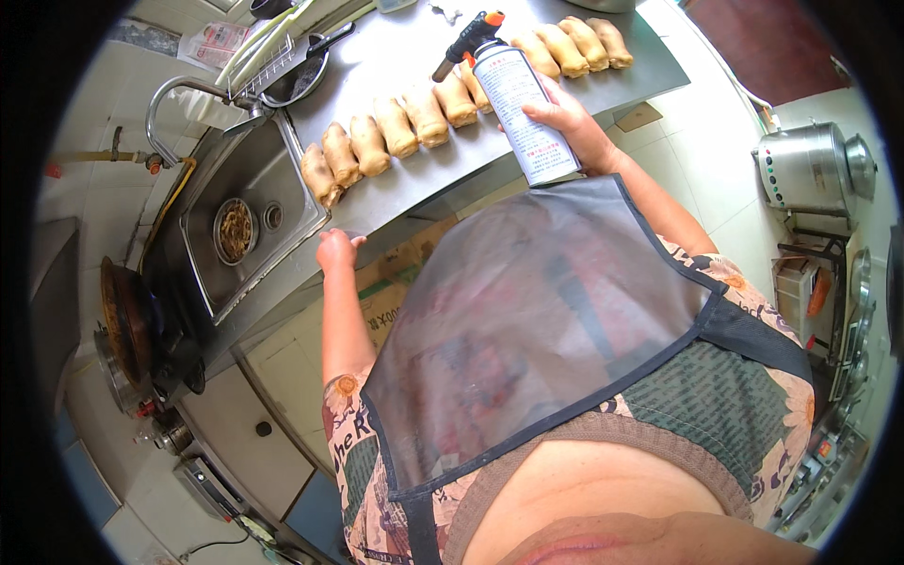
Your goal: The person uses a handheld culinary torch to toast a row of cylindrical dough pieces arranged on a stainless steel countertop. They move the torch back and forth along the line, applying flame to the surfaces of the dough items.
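Observation:
My right hand (575, 127) is wrapped around a white gas canister (526, 116) that bears printed writing. A black blowtorch head (470, 41) with an orange knob tops the can. Its metal nozzle (443, 70) points down and left at a row of pig's trotters (395, 128); I see no flame. The canister hides part of the row, which continues to the right with more trotters (583, 46). By the front edge of the stainless steel counter (417, 187), near the sink's corner, is my left hand (337, 248). Its fingers are curled and partly hidden.
Left of the trotters is a steel sink (272, 166) with a bowl of brownish scraps (235, 232) in it. A curved faucet (166, 88) reaches over it. Behind stand a dark pan (304, 78) and a knife (328, 41). A wok (123, 318) stands at far left.

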Demonstrator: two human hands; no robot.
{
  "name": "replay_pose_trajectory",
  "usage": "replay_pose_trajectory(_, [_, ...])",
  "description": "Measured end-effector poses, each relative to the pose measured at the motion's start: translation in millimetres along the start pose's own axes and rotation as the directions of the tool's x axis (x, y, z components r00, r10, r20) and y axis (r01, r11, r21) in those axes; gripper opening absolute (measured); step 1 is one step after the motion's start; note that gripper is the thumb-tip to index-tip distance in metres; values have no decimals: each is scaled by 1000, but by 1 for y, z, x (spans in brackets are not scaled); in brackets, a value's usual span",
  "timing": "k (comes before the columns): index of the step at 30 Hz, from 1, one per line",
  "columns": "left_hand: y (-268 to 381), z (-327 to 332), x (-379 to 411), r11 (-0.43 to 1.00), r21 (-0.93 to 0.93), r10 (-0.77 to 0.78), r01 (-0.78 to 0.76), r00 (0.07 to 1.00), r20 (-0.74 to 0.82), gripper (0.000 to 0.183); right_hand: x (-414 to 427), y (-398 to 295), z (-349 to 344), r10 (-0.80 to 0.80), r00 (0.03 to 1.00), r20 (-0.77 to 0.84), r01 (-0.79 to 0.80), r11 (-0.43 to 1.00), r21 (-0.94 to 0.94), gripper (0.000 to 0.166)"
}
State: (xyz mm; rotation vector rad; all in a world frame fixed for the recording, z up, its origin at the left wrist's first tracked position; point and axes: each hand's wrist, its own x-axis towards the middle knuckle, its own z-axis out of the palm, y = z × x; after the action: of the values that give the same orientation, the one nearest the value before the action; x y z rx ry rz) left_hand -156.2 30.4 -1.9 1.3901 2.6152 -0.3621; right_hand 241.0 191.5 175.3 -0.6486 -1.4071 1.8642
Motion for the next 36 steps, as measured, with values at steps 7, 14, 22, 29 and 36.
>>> replay_pose_trajectory(7, [-12, -8, 7, 999, -8, -46, 47, 995, 84, 67, 2, 1, 2, 46, 997, 57, -54, 989, 136, 59])
replay_pose_trajectory(14, [-18, 0, 8, 994, -34, -104, 106, 994, 37, 66, 1, 6, 6, 73, 994, 79, -86, 981, 172, 61])
replay_pose_trajectory(22, [-20, -15, 6, 996, -32, -79, 85, 983, 164, 71, 9, 12, 6, 36, 999, 18, -38, 986, 160, 50])
replay_pose_trajectory(29, [-35, 21, 13, 989, -111, -77, 100, 978, 196, 93, -9, -7, 56, 90, 996, -23, -89, 994, 62, 54])
replay_pose_trajectory(36, [-27, 15, -19, 997, -67, -18, 31, 984, 180, 84, -29, -4, 77, 127, 992, -19, -123, 982, 142, 46])
